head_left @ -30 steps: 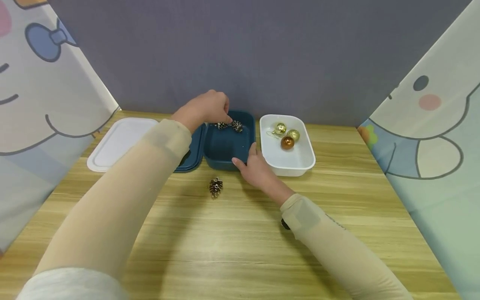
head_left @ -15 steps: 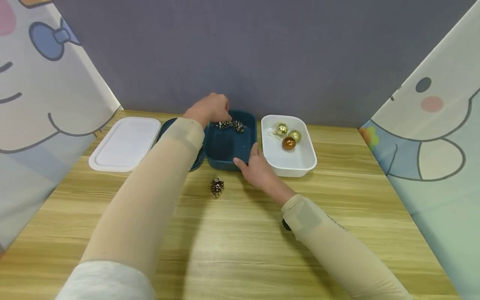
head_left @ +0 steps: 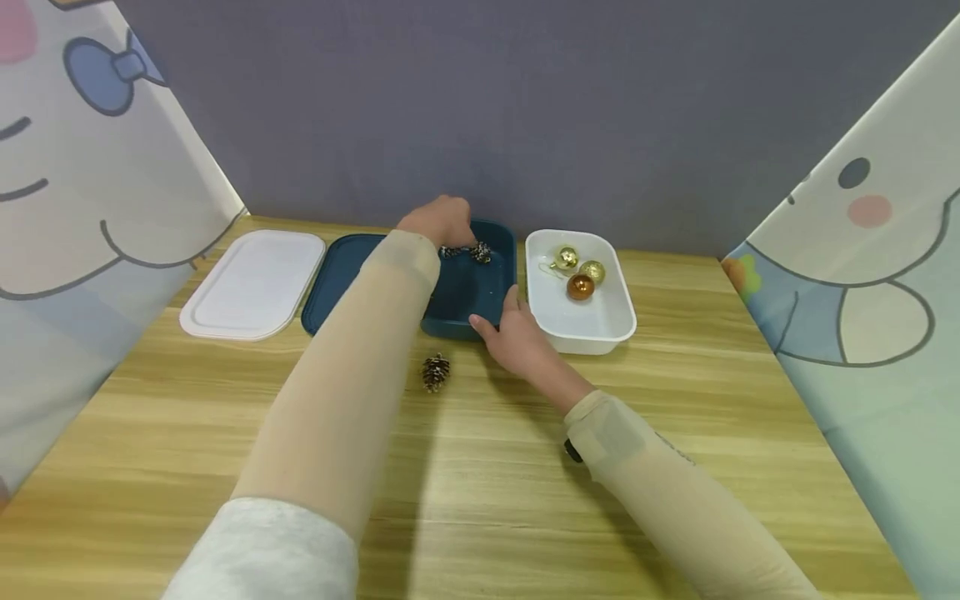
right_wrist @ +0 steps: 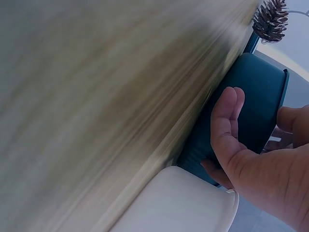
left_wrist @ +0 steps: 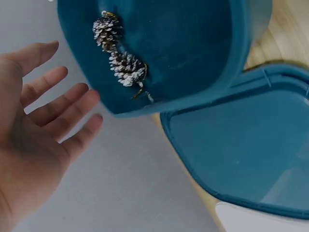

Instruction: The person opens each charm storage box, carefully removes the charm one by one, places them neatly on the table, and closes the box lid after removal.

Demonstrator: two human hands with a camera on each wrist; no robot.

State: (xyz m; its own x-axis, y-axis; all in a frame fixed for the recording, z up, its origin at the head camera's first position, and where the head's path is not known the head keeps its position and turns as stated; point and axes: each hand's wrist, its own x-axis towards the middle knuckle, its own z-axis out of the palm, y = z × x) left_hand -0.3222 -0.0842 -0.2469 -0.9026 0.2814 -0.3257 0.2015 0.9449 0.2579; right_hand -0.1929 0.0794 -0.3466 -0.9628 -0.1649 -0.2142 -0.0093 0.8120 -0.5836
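Note:
My left hand (head_left: 448, 220) is over the back left part of a dark blue plastic box (head_left: 468, 296). In the left wrist view its fingers are spread and relaxed beside the box's rim, holding nothing. Two frosted pinecones (left_wrist: 128, 69) with gold loops lie inside at the back, partly hidden by the hand in the head view. My right hand (head_left: 521, 340) grips the box's near right corner, thumb at the front and fingers along the side wall (right_wrist: 256, 92). Another pinecone (head_left: 435, 372) lies on the table in front of the box.
To the right stands a white box (head_left: 588, 321) holding a gold bauble (head_left: 566, 257), a glittery gold bauble (head_left: 592, 272) and a copper bauble (head_left: 580, 287). A blue lid (head_left: 337, 271) and a white lid (head_left: 251, 287) lie leftward on the wooden table (head_left: 675, 375). A grey panel (head_left: 480, 108) rises behind.
My left hand and forearm have shifted right over the blue box, uncovering more of both lids. The right hand keeps its place at the corner. The view has drifted slightly.

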